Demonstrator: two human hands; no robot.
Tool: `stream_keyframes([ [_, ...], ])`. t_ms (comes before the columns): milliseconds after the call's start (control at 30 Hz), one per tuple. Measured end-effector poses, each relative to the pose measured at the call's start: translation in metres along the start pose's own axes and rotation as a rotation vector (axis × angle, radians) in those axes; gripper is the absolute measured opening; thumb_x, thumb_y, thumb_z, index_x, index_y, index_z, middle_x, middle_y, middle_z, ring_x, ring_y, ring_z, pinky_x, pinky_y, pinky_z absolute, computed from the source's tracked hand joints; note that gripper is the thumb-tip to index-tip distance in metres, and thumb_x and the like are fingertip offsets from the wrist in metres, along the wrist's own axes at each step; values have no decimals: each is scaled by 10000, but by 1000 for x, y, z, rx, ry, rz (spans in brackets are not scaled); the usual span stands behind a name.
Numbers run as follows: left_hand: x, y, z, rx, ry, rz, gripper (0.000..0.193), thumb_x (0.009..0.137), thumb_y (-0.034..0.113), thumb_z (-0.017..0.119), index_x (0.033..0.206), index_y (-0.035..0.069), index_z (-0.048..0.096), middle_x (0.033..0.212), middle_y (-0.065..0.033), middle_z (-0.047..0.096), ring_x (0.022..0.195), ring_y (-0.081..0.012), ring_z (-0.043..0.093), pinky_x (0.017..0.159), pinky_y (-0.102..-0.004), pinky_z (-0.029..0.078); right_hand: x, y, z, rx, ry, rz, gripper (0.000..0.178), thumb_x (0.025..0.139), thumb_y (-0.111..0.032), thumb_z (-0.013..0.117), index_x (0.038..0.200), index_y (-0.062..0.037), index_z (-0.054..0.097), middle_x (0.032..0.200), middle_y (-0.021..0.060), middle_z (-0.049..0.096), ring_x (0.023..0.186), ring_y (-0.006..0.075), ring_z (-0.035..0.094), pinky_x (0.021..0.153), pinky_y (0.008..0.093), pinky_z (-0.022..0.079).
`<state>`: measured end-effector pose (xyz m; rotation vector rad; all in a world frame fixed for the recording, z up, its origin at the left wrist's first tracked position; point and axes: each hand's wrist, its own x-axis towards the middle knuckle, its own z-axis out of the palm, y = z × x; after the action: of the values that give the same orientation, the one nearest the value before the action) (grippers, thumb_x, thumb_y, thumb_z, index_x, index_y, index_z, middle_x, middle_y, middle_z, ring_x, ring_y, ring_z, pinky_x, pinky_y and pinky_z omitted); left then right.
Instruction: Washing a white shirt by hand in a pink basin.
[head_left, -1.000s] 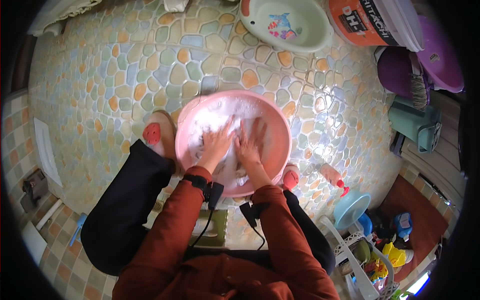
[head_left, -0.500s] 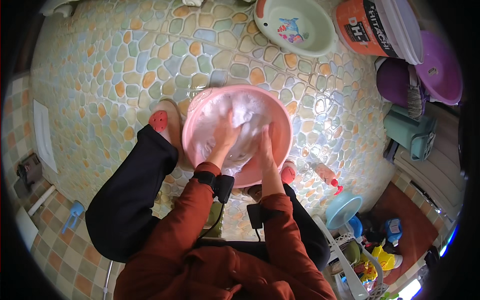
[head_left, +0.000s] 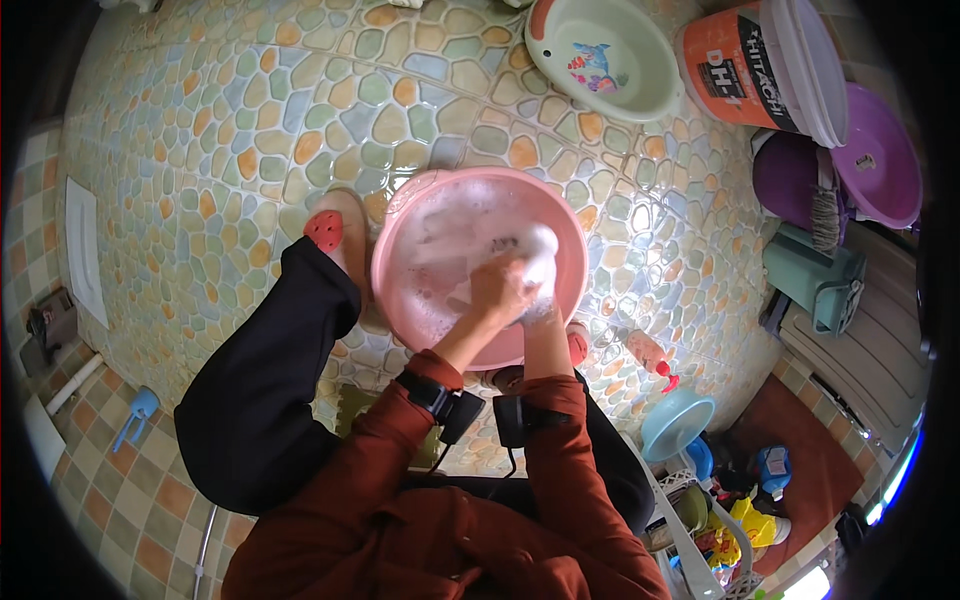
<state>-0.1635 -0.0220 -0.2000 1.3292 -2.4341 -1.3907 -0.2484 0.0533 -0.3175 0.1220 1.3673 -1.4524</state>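
A pink basin (head_left: 578, 255) of sudsy water (head_left: 430, 245) stands on the floor between my feet. Closed on a wet white cloth (head_left: 541, 258), my left hand (head_left: 503, 290) presses against its near left side, a little blurred by motion. My right hand (head_left: 543, 311) is at the same cloth, which bunches over it and hides its fingers; it appears to grip the cloth from the right. Both hands meet in the right half of the basin. Foam covers much of the water, so anything below the surface is hidden.
A bottle with a red top (head_left: 650, 352) lies right of the basin, near a light blue basin (head_left: 678, 425). Farther off are a pale green basin (head_left: 645, 95), an orange and white bucket (head_left: 715, 75) and a purple basin (head_left: 895, 185). A white chair (head_left: 680, 530) stands at the lower right.
My left hand has moved right and closed on the white cloth beside my right hand. The cloth has shifted right, bunched over the right hand. Before, the hands were apart in the suds.
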Motion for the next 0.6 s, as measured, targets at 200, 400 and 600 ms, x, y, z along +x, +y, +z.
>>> stream_keyframes([
  [200, 25, -33, -27, -177, 132, -35, 308, 804, 312, 664, 1009, 84, 692, 1042, -154, 663, 909, -292, 644, 817, -397, 493, -44, -51, 62, -70, 182, 40, 439, 922, -344, 554, 1259, -64, 520, 1124, 80, 575, 996, 193, 543, 862, 323, 439],
  [400, 38, -73, -43, 146, 146, -243, 428, 824, 375, 650, 1210, 196, 611, 1147, -102, 601, 1115, -295, 538, 905, -431, 430, -66, -39, 26, -897, 359, -60, 576, 820, -259, 709, 1293, -21, 485, 1165, 192, 579, 916, 242, 594, 790, 342, 465],
  [600, 19, -71, -6, 268, 187, -228, 676, 759, 428, 717, 1370, 310, 451, 1354, -132, 431, 1244, -381, 383, 972, -535, 337, -60, -19, 19, -1070, 411, -221, 838, 864, -464, 613, 1477, -60, 209, 1453, 229, 320, 1349, 301, 326, 1065, 372, 314],
])
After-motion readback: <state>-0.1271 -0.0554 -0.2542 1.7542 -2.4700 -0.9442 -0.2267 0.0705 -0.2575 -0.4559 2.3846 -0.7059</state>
